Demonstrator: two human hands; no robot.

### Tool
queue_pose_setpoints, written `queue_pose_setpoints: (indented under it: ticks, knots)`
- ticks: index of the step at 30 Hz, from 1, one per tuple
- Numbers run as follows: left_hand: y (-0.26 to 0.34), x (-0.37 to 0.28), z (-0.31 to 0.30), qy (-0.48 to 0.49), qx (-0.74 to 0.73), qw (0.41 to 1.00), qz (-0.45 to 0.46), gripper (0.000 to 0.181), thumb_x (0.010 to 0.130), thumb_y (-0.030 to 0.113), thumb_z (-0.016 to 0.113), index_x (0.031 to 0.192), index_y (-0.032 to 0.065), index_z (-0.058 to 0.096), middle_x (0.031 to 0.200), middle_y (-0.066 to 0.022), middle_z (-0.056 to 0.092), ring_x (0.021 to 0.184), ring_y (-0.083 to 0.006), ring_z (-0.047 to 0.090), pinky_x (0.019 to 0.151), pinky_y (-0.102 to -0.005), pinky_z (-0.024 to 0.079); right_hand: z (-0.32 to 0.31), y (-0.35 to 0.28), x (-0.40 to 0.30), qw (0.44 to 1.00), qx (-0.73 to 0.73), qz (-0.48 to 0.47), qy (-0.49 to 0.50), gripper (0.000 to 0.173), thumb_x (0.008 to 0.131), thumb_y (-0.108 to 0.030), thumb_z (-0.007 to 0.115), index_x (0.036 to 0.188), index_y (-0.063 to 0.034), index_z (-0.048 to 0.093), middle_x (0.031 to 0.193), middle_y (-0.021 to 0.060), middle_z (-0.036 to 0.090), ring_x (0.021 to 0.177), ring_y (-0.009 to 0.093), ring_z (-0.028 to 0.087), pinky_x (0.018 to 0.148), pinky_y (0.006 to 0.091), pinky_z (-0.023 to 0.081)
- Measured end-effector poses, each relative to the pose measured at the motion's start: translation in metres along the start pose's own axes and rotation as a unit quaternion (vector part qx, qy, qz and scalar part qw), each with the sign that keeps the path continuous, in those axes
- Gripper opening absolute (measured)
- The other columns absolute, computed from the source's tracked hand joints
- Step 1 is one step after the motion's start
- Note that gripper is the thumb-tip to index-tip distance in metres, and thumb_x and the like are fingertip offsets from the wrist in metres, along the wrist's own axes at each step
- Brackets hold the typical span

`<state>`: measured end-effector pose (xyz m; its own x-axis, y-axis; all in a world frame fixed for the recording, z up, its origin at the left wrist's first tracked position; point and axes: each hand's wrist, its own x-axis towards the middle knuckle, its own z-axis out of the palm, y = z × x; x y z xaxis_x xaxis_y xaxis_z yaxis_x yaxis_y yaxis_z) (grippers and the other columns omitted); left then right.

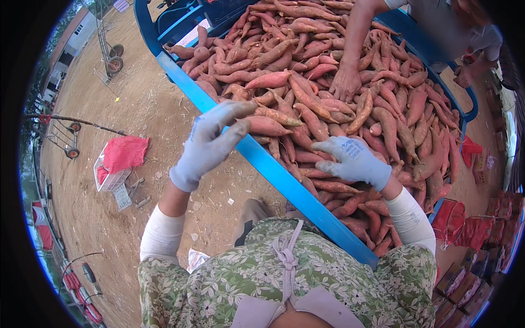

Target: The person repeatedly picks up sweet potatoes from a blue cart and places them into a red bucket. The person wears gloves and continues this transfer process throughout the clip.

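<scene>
A large heap of sweet potatoes [307,82] fills a blue metal cart bed with a bright blue rail [279,176] along the near side. My left hand [217,135], in a pale work glove, is over this rail, its fingers and thumb around the end of a reddish sweet potato [266,126]; whether it grips it firmly is hard to tell. My right hand [352,160], gloved alike, rests palm down on the heap with fingers spread, apparently holding nothing. Beyond it, a co-worker's bare hand [346,84] touches the sweet potatoes.
On the dirt ground at left stands a white plastic crate [112,180] with red cloth [127,151] on it. Wheeled hand carts [112,61] are farther off. Red bags [449,219] and stacked boxes [463,287] are at the right. The co-worker leans over the far side.
</scene>
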<state>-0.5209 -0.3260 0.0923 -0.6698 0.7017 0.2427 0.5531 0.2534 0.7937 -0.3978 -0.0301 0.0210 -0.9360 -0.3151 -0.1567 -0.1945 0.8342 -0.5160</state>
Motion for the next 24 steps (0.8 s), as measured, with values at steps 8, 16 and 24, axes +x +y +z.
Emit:
queue_pose_setpoints:
  ticks: [8, 16, 24]
  knots:
    - [-0.191, 0.14, -0.124, -0.187, 0.324, 0.92, -0.116, 0.057, 0.087, 0.038, 0.064, 0.134, 0.007, 0.052, 0.12, -0.0142, 0.056, 0.111, -0.0297, 0.057, 0.094, -0.0393, 0.046, -0.004, -0.014, 0.114, 0.995, -0.045, -0.002, 0.085, 0.056, 0.089, -0.045, 0.06, 0.134, -0.0131, 0.053, 0.126, 0.014, 0.057, 0.117, 0.032, 0.054, 0.099, 0.0428, 0.042]
    - [-0.294, 0.251, -0.119, -0.42, 0.295, 0.853, -0.099, 0.086, 0.084, 0.065, 0.056, 0.144, 0.0048, 0.039, 0.132, -0.0268, 0.054, 0.124, -0.0406, 0.052, 0.104, -0.0437, 0.039, -0.013, 0.018, 0.326, 0.974, -0.178, 0.077, 0.118, 0.049, 0.09, -0.044, 0.058, 0.129, -0.0134, 0.056, 0.128, 0.0145, 0.056, 0.119, 0.031, 0.053, 0.102, 0.0438, 0.04]
    - [-0.325, 0.244, -0.106, -0.421, 0.206, 0.877, -0.101, 0.115, 0.076, 0.063, 0.067, 0.15, -0.0067, 0.013, 0.13, -0.0333, 0.052, 0.125, -0.0415, 0.051, 0.106, -0.0382, 0.039, -0.008, 0.035, 0.43, 0.944, -0.2, 0.257, -0.046, 0.062, 0.085, -0.066, 0.05, 0.119, -0.0175, 0.068, 0.13, 0.0111, 0.06, 0.116, 0.031, 0.059, 0.098, 0.0461, 0.044]
